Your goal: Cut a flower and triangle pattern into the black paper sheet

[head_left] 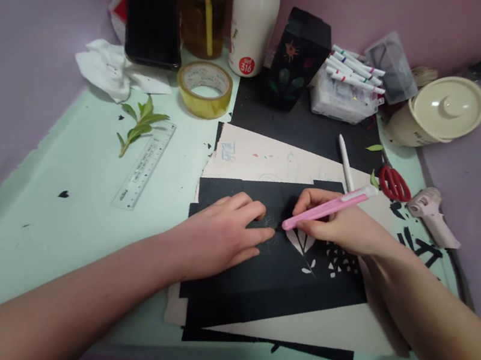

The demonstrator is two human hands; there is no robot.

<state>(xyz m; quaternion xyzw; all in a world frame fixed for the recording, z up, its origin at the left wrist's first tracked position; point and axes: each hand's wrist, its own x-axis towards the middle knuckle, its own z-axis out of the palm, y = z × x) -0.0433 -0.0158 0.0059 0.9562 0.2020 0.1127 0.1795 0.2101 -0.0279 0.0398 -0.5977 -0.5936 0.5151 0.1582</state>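
My left hand [224,234] lies on the black paper [240,295], fingers stretched out and pressing it down, holding nothing. Faint pencil lines of a flower drawing show by its fingertips. Between the thumb and fingers of my right hand [336,219] is a pink craft knife [318,211], tilted, with its tip end pointing left toward the drawing. Whether the blade touches the paper I cannot tell. Pale cut-out shapes of a leafy plant [300,243] and small bits of pattern [340,261] show in the paper just below my right hand, which partly covers them.
Beyond the paper lie a white pen [346,163], red-handled scissors [394,183] and a glue gun [433,216]. A clear ruler [145,168], a leafy sprig [140,123] and a tape roll [206,89] are at the left and back. Bottles, markers [353,71] and a lidded cup [440,112] line the rear.
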